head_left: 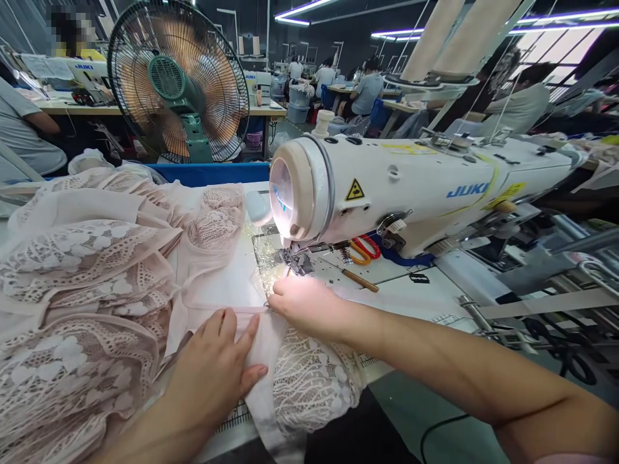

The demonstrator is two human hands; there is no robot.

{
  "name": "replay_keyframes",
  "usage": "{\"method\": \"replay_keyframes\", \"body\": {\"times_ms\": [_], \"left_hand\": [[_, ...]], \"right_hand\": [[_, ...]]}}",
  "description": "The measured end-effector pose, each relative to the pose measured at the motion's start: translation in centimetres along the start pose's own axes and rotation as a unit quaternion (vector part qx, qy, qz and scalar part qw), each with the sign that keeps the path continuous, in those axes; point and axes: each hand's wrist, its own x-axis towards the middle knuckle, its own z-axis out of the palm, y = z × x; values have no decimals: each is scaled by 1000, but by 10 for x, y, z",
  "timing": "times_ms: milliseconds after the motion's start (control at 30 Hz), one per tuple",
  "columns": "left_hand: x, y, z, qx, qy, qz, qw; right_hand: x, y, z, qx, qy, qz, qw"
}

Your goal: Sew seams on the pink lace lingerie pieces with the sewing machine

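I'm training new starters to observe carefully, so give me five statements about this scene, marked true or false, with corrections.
1. The left hand touches pale fabric. True.
2. The right hand grips the wooden-handled tool. False: the hand is at the fabric; the tool lies on the work surface.
3. Lace garments are heaped to the left of the left hand. True.
4. The fan stands to the right of the sewing machine. False: it is to the left.
5. The sewing machine is black. False: it is mostly white.
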Motion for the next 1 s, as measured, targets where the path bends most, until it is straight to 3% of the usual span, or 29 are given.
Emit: {"method": "replay_keyframes", "body": {"times_ms": [133, 333, 567, 1000], "left_hand": [[-2, 2, 0, 3, 9, -3, 1000], [-3, 8, -7, 10, 23, -24, 999], [-2, 11, -12, 15, 3, -31, 999], [-3, 9, -10, 27, 6, -31, 999]], "right_hand": [[0, -3, -2, 11, 21, 26, 999], [17, -9, 17, 39, 58, 0, 998], [27, -11, 22, 46, 45, -6, 998], [0, 5, 15, -34, 21, -39, 998]]}}
